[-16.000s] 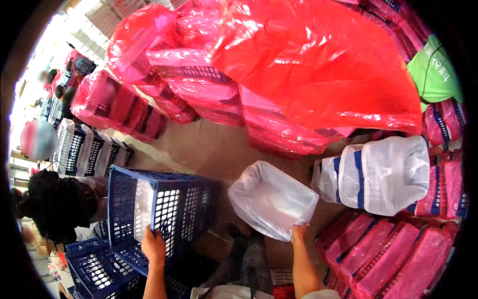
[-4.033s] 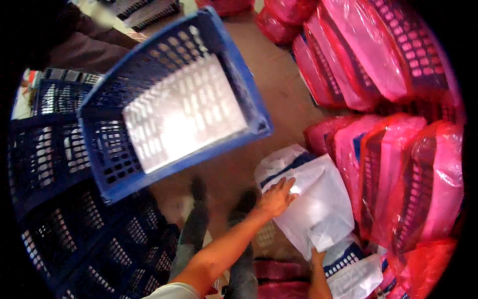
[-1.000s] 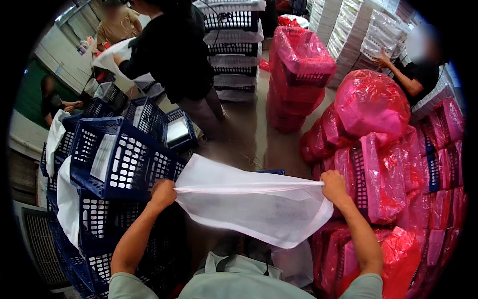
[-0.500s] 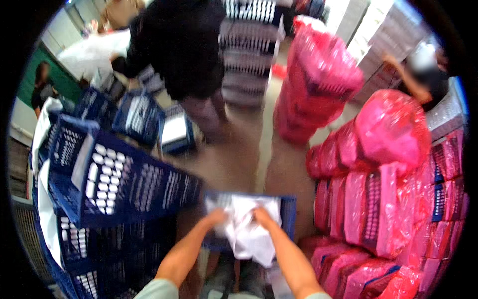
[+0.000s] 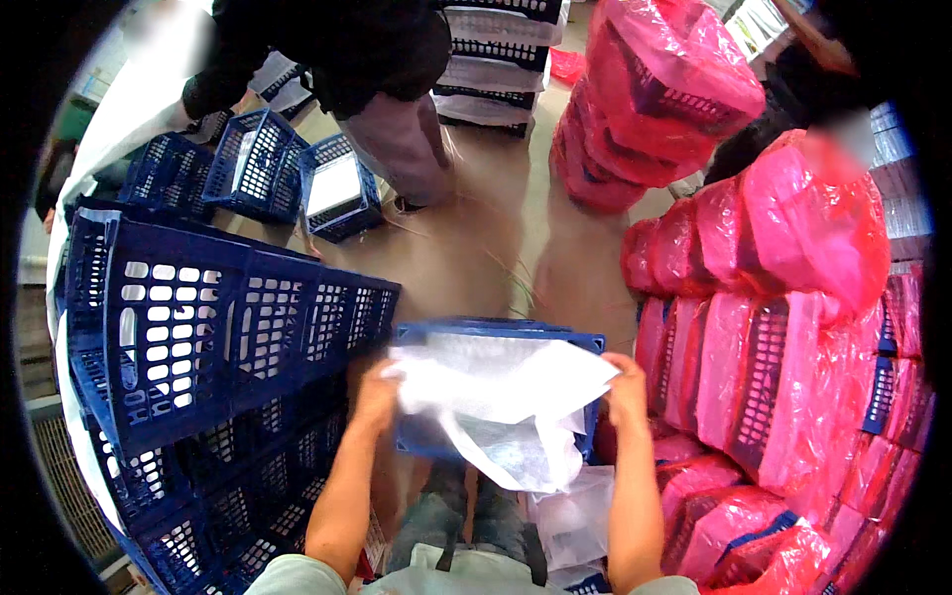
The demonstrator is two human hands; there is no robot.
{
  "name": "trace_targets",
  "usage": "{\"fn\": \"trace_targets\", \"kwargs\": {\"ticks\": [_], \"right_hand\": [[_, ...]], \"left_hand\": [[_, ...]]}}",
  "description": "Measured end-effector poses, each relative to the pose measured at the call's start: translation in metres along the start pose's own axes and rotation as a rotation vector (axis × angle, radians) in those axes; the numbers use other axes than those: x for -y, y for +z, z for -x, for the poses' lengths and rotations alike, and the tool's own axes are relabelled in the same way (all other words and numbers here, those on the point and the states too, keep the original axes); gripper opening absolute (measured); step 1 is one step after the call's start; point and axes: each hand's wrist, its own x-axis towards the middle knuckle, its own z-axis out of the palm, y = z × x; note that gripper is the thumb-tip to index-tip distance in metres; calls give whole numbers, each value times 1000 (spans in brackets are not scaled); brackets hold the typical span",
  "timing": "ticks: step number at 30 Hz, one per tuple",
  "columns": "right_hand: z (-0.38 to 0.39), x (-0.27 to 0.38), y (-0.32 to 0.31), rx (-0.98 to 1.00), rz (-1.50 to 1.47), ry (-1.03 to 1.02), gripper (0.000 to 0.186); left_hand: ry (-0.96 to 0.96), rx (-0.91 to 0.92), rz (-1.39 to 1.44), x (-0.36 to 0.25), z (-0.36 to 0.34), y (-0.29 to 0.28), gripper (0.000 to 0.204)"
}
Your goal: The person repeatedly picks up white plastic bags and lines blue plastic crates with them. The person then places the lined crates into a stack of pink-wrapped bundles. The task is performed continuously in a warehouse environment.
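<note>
The left hand (image 5: 375, 395) and right hand (image 5: 625, 389) have their fingers closed on opposite edges of a white bag (image 5: 506, 382), spread over a blue crate (image 5: 589, 344) in front of the legs. Piled blue crates (image 5: 253, 307) crowd the person's left and pink-wrapped crates (image 5: 729, 377) wall off the right. Ahead, a co-worker in black (image 5: 342, 59) stands beyond the piled crates, left of a pink-wrapped stack (image 5: 654, 109).
</note>
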Motion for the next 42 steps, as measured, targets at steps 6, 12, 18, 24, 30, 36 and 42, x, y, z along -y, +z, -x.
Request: {"fn": "trace_targets", "kwargs": {"ticks": [6, 12, 18, 24, 30, 36, 42], "right_hand": [[-58, 37, -44, -19, 228, 149, 32], [-155, 27, -26, 201, 48, 150, 24], [-172, -59, -57, 248, 65, 374, 38], [-19, -4, -80, -68, -21, 330, 60], [68, 50, 22, -471, 1027, -233, 71], [22, -49, -33, -264, 531, -159, 28], [49, -87, -86, -225, -904, 113, 14]], "left_hand": [[-57, -102, 298, -30, -30, -39, 26], [-251, 16, 373, -63, -115, -9, 38], [-458, -79, -85, 29, -141, -36, 40], [-738, 10, 49, 32, -20, -81, 35], [-622, 69, 408, 13, 2, -82, 19], [-459, -231, 1096, 77, 1, -97, 31], [-437, -34, 936, 62, 50, -82, 39]]}}
